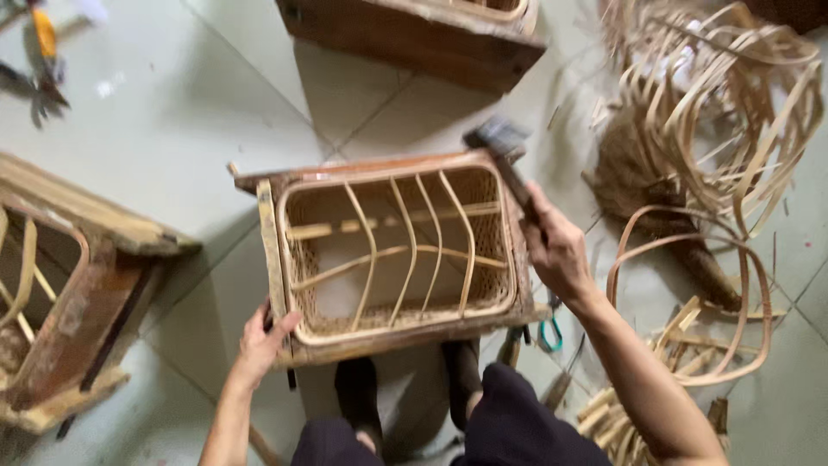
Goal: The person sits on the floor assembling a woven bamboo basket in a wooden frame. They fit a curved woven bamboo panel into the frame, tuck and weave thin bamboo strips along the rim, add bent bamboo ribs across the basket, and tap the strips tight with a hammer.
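Observation:
A rectangular woven rattan basket (392,324) sits inside a wooden mould frame (269,250) on the floor in front of my knees. Thin cane ribs (405,250) cross its open bottom. My left hand (263,341) grips the frame's near left corner. My right hand (552,246) holds a hammer (500,147) by its handle, with the blurred metal head raised over the frame's far right corner.
Another wooden frame (69,285) with cane inside lies to the left, a third (414,39) at the top. Loose coils of cane strips (724,112) and offcuts (681,336) pile up on the right. A green-handled tool (550,332) lies by my right knee.

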